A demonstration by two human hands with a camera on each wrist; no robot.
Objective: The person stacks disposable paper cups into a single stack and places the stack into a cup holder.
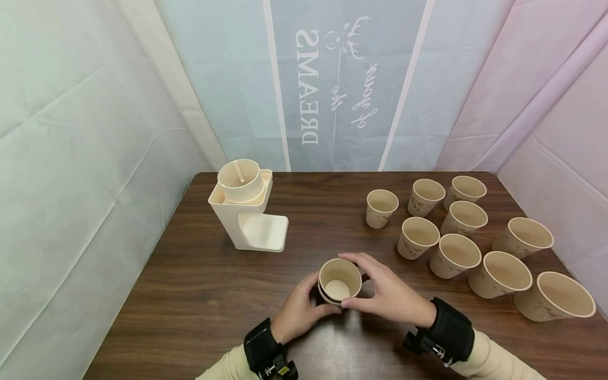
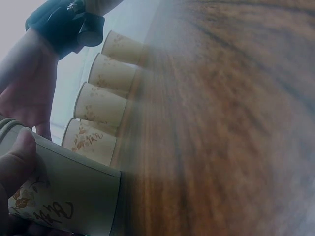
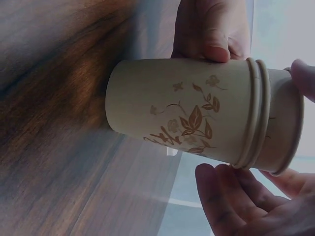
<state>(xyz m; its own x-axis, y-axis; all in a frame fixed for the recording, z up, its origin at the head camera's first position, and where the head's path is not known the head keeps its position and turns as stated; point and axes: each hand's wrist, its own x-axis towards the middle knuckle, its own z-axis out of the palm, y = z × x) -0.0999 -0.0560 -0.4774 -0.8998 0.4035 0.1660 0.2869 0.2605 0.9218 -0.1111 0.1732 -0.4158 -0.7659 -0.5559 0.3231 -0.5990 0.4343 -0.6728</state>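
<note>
A nested stack of beige paper cups (image 1: pixel 340 282) with a brown leaf print stands upright on the table between both hands. Three rims show in the right wrist view: two close together on the lower cups (image 3: pixel 187 108), and one higher on the top cup (image 3: pixel 285 120), which sits only partly down inside them. My left hand (image 1: pixel 299 309) grips the lower cups from the left, its thumb (image 2: pixel 19 157) against their side. From the right, my right hand (image 1: pixel 391 293) holds the top cup near its rim, thumb and fingers on opposite sides.
Several single paper cups (image 1: pixel 459 256) stand upright in loose rows on the right of the dark wooden table (image 1: pixel 190 295). A cream stand (image 1: pixel 228 216) with a round cup-like top (image 1: pixel 240 182) and a flat foot is at the back left. Cloth curtains (image 1: pixel 237 63) enclose the table.
</note>
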